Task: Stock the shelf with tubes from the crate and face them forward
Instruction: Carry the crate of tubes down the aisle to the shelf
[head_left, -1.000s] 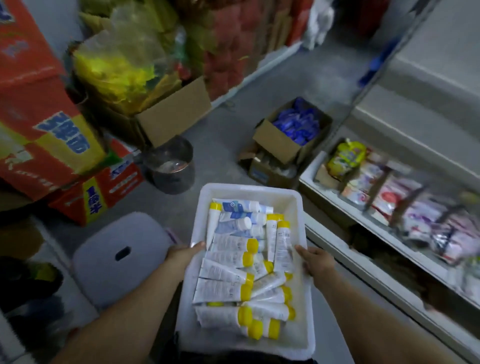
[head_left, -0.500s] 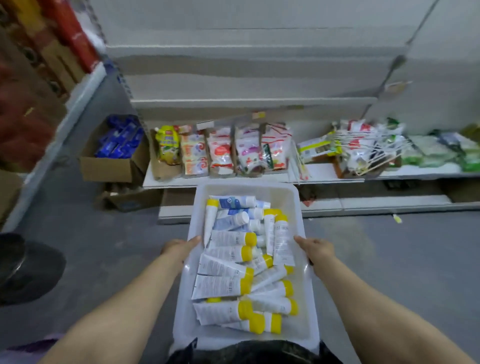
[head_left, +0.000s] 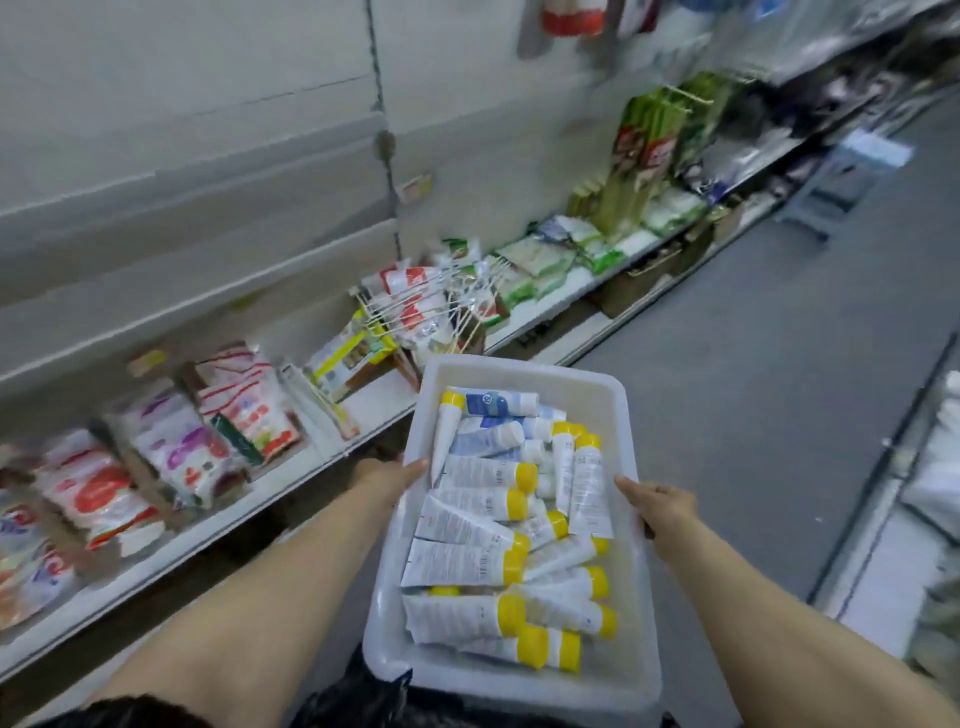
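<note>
I carry a white plastic crate in front of me at waist height. Inside lie several white tubes with yellow caps, plus a few blue-and-white tubes near the far end. My left hand grips the crate's left rim, thumb over the edge. The crate's right rim is held by my right hand. A white store shelf runs along my left, low to the floor.
Red and purple snack bags fill the low shelf at left. Packs with wooden sticks and green packages sit further along. Upper shelf boards look bare. Grey aisle floor stretches ahead; a small step stool stands far off.
My view has swung right, from the boxes and stool to facing the shelf, then along the aisle. Both hands keep the same hold on the crate.
</note>
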